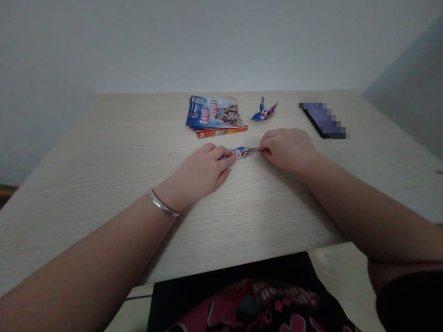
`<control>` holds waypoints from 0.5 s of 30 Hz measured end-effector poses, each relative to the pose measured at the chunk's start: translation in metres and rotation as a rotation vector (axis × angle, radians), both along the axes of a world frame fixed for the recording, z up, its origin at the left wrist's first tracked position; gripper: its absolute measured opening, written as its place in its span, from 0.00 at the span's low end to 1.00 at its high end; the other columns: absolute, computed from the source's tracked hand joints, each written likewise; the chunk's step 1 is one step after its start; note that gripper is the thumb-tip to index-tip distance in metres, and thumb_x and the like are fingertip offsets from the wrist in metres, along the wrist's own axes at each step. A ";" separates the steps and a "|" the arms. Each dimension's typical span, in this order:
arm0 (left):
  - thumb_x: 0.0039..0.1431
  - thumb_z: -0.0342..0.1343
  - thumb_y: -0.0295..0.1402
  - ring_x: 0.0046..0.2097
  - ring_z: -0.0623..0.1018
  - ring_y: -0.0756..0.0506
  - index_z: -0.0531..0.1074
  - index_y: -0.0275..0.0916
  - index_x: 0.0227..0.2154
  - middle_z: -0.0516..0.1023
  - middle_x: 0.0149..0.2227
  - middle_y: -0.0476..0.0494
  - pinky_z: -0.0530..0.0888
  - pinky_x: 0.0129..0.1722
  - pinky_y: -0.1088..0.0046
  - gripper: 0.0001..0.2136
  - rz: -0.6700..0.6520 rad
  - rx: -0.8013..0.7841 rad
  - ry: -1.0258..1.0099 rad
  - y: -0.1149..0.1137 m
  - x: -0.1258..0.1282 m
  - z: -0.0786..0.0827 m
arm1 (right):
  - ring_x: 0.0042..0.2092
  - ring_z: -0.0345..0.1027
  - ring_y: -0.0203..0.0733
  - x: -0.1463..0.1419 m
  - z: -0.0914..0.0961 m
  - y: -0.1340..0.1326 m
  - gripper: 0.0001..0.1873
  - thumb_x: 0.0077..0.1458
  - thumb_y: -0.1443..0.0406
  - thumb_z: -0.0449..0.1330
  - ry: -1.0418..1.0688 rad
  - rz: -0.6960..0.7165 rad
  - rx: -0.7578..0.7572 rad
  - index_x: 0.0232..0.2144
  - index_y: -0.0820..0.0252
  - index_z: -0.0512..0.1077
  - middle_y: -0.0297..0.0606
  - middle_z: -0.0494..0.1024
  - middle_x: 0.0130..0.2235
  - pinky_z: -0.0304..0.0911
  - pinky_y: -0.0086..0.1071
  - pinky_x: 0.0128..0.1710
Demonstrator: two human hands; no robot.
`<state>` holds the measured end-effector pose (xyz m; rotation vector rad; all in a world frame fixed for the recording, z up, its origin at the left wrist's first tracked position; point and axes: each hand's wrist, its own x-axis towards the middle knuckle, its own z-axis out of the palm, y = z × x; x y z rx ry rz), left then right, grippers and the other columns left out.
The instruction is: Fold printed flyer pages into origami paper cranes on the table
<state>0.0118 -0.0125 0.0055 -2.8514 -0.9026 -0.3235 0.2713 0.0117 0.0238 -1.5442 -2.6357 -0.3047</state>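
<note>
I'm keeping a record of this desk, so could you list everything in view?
Table: 1, pale wood-grain, across the view
Wall: at least 1, pale grey, behind the table
Printed leaflets: several stacked, mostly blue, far centre; exact count hidden
Orange strip: 1, orange-red, at the stack's near edge
Paper bird: 1, blue, white and red, right of the leaflets
Smartphone: 1, black edge, right of the bird; screen pixelated
Folded paper: 1, blue, white and red, table centre
Printed garment: 1, black and pink, bottom centre
Bracelet: 1, silver, left wrist
Left hand: 1, bare, fingers on the folded paper
Right hand: 1, bare, pinching its right tip
</note>
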 end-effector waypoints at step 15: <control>0.73 0.48 0.33 0.48 0.77 0.38 0.82 0.34 0.50 0.81 0.47 0.33 0.76 0.52 0.56 0.18 0.046 -0.056 -0.167 0.001 0.003 0.001 | 0.49 0.75 0.51 -0.030 -0.012 -0.004 0.08 0.62 0.66 0.62 0.376 0.313 -0.107 0.40 0.62 0.81 0.46 0.84 0.44 0.66 0.43 0.53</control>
